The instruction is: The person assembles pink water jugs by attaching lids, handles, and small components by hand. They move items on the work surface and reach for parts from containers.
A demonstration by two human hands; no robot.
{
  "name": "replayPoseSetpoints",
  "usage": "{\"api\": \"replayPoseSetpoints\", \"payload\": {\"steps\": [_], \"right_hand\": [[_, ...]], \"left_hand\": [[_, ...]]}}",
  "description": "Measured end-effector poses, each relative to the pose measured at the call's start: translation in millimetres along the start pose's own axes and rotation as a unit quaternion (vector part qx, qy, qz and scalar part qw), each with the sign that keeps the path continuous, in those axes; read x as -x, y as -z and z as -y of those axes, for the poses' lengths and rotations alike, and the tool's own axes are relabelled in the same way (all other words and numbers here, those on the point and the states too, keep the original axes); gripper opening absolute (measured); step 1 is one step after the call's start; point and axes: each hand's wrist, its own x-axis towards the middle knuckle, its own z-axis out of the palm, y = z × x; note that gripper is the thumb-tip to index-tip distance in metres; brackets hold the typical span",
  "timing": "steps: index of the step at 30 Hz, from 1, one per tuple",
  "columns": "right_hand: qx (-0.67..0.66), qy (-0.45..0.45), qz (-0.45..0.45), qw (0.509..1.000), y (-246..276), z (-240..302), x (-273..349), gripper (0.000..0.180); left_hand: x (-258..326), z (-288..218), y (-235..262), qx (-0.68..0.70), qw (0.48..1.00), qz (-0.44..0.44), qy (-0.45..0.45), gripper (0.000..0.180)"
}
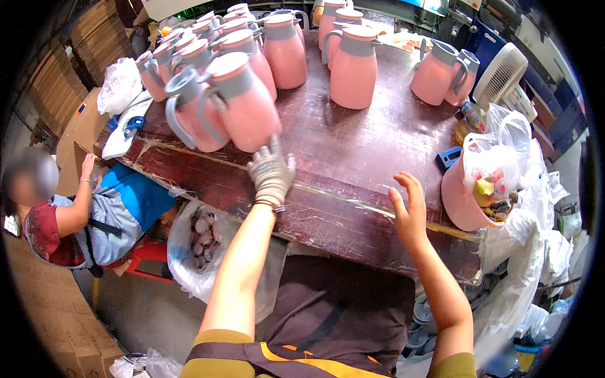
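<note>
My left hand (271, 173), in a pale work glove, reaches forward with its fingers stretched out at the base of a pink jug (252, 116). That jug has a grey collar and handle and a pale lid; it looks slightly blurred and tilted. Against its left side stands a second pink jug (200, 123) whose grey top shows no pale lid. My bare right hand (409, 211) hovers over the table's near edge, fingers apart, with nothing in it. Beyond the hands, another lidded pink jug (353, 72) stands upright on the dark red table (353, 148).
Several jugs (283, 53) crowd the far left; two lidless jugs (435, 75) stand far right. A pink bin (460, 198) with waste sits at the right edge by a white fan (504, 72). Below the left edge hangs a bag of small parts (205, 239). A co-worker (94, 220) sits left.
</note>
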Motion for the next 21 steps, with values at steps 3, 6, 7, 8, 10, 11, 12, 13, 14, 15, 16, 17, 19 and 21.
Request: {"api": "replayPoseSetpoints", "payload": {"steps": [3,6,7,8,10,11,12,13,14,15,16,17,19,21], "right_hand": [[0.015,0.067,-0.001,0.998,-17,-2,-56,0.033],[0.072,0.162,-0.011,0.984,-39,5,-130,0.039],[0.092,0.185,-0.011,0.978,-43,12,-157,0.041],[0.129,0.201,-0.029,0.971,-47,12,-184,0.042],[0.223,0.186,-0.071,0.954,-54,10,-234,0.044],[0.281,0.157,-0.096,0.942,-55,10,-257,0.045],[0.303,0.144,-0.125,0.934,-54,6,-280,0.046],[0.329,0.128,-0.154,0.923,-52,2,-296,0.047],[0.31,0.174,-0.181,0.917,-56,8,-300,0.046],[0.284,0.221,-0.205,0.91,-63,28,-294,0.045],[0.2,0.225,-0.116,0.946,-74,46,-276,0.042],[0.149,0.273,-0.097,0.945,-90,53,-248,0.04],[0.108,0.266,-0.014,0.958,-122,46,-180,0.05],[0.211,0.157,0.098,0.96,-135,24,-107,0.054]], "left_hand": [[4,14,-27,0.002,0.998,-0.061,0.009,0.06],[3,19,-32,0.006,0.999,-0.053,0.003,0.058],[1,18,-29,0.003,0.999,-0.051,0.003,0.057],[-1,17,-28,0.008,0.999,-0.05,0.004,0.057],[-1,15,-25,0.024,0.999,-0.041,0.006,0.057],[-1,14,-23,0.037,0.999,-0.035,0.008,0.058],[-1,16,-28,0.036,0.998,-0.056,0.013,0.057],[-2,13,-26,0.045,0.998,-0.051,0.015,0.057],[-3,12,-25,0.052,0.997,-0.056,0.013,0.056],[-2,18,-25,0.055,0.997,-0.061,0.016,0.055],[-3,25,-25,0.081,0.994,-0.074,0.023,0.052],[-2,28,-26,0.113,0.99,-0.085,0.023,0.048],[4,41,-26,0.255,0.958,-0.118,0.049,0.042],[12,65,-28,0.455,0.869,-0.167,0.094,0.037]]}}
